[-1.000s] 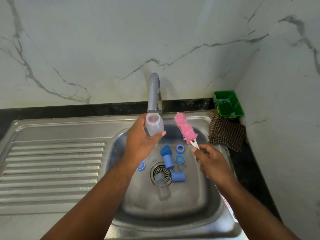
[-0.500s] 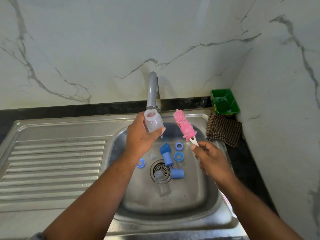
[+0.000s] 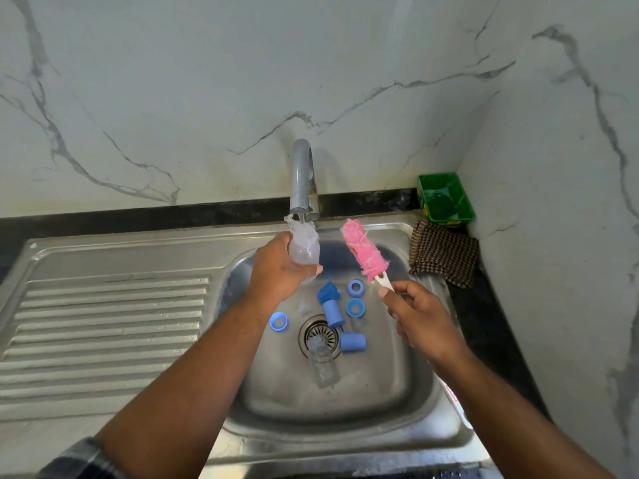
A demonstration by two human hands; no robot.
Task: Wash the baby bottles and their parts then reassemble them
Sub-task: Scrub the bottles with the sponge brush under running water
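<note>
Raised since the earlier frame, the clear plastic baby bottle (image 3: 303, 248) sits mouth-up under the curved steel tap (image 3: 301, 178) at the back edge of the stainless steel sink (image 3: 397, 402), gripped by the left hand (image 3: 276, 276). Water seems to run in. The right hand (image 3: 422, 316) pinches the handle of the pink fluffy bottle brush (image 3: 363, 252). Centring the mouth under the spout should limit splashing.

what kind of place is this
Probably a home kitchen: a stainless steel sink with a ribbed drainboard, a tap over it, and a checked cloth on the dark counter.
</note>
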